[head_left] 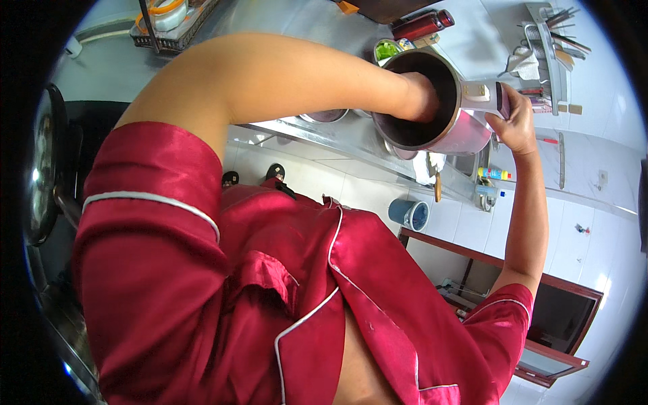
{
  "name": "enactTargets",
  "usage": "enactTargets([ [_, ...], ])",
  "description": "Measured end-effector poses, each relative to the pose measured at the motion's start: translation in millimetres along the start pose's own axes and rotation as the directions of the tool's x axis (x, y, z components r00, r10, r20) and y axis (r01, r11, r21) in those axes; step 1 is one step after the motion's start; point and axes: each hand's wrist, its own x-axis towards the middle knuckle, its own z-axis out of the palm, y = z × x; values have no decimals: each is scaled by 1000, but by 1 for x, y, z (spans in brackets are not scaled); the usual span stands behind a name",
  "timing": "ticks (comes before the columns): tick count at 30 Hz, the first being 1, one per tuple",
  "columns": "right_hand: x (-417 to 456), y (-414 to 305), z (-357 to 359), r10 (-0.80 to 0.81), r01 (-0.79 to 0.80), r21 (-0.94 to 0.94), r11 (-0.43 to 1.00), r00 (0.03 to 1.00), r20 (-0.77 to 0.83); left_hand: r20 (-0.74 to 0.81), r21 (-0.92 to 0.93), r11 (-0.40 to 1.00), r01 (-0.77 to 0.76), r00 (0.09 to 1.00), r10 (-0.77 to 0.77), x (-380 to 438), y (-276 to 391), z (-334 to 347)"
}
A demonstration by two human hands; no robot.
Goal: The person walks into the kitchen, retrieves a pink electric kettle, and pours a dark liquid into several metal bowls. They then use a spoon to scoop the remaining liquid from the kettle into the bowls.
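My right hand [514, 119] grips the pale handle [478, 96] of a deep metal pot [458, 139]. The pot is tilted, its mouth towards me and its interior dark. Through the mouth reaches my left hand [422, 96]; the fingers are hidden inside, so what they touch cannot be seen. Behind the pot's rim, a bowl of chopped green vegetable [387, 49] stands beside small packages. A dark red bottle [425, 25] lies farther back. Below the pot, a white cloth [421, 167] and a wooden-handled tool [437, 187] are at the counter's edge.
The steel counter [324, 136] bends across the view, with a sink [463, 164] and a yellow bottle [493, 173] at its right. A utensil rack [547, 55] hangs on the wall. A blue bin [409, 214] stands on the floor. A black pan [45, 167] is at far left.
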Motion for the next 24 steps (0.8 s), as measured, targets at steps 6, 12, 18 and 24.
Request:
enactTargets([
  [6,32,-11,11,-4,8,-35,999,993,120,-98,-94,995,34,994,-43,-37,-31,9],
  [12,47,-19,23,5,9,-84,996,986,167,-280,-18,999,-40,959,33,-85,-57,-21],
  [18,72,-41,31,-43,72,-127,989,975,219,-440,-64,991,-119,895,79,-68,-54,30],
  [24,86,-52,39,-111,142,-122,982,967,231,-293,-141,985,104,946,-141,-81,-60,52],
])
